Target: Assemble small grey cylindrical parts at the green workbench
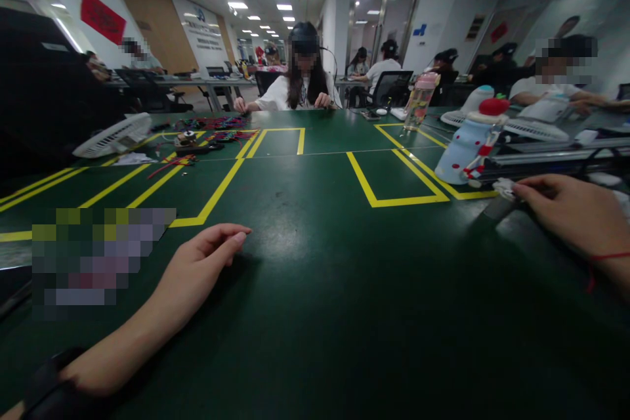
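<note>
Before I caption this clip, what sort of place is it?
Probably a shared office or electronics workroom: bundles of coloured wires lie on the green table, office chairs stand behind, and several people sit at desks.

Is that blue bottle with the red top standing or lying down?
Standing: the blue bottle rests on its base on the green table, red top uppermost.

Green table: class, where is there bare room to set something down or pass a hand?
The table is bare between the left hand and right hand, and farther out between the middle strips of yellow tape. Crowded: far left, with wires and a white fan; right, around the blue bottle and metal rails.
</note>
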The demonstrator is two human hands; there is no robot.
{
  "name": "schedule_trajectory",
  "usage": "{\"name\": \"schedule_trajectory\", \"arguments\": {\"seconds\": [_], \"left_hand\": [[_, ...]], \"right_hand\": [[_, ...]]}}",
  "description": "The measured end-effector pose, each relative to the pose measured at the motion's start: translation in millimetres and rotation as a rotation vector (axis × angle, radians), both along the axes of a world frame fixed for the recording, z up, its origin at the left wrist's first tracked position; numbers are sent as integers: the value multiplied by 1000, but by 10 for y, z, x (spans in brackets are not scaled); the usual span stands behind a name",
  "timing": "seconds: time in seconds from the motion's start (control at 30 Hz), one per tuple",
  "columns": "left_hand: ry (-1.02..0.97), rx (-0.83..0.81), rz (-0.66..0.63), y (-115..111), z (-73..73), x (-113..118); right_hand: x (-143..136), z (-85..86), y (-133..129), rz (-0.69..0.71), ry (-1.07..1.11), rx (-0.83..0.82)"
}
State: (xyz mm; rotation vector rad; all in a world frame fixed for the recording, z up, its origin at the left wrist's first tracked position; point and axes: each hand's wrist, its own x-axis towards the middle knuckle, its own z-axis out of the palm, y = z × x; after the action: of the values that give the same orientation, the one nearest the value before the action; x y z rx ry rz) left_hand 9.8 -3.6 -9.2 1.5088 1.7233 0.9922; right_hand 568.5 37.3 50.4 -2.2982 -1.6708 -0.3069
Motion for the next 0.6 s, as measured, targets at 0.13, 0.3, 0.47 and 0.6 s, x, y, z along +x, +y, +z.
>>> {"name": "schedule_trajectory", "arguments": {"seconds": [0.13,0.3,0.47,0.6], "left_hand": [[0,-4,-5,-9,-3,-1],[24,9,2,-21,26,19],[19,12,-10,1,-5,-1],[12,10,-21,3,-17,-11]], "right_hand": [[33,-2,35,-44,125,-42],[160,-103,109,-153,368,20],[119,-115,95,-178,349,90],[53,-99,69,-145,310,106]]}}
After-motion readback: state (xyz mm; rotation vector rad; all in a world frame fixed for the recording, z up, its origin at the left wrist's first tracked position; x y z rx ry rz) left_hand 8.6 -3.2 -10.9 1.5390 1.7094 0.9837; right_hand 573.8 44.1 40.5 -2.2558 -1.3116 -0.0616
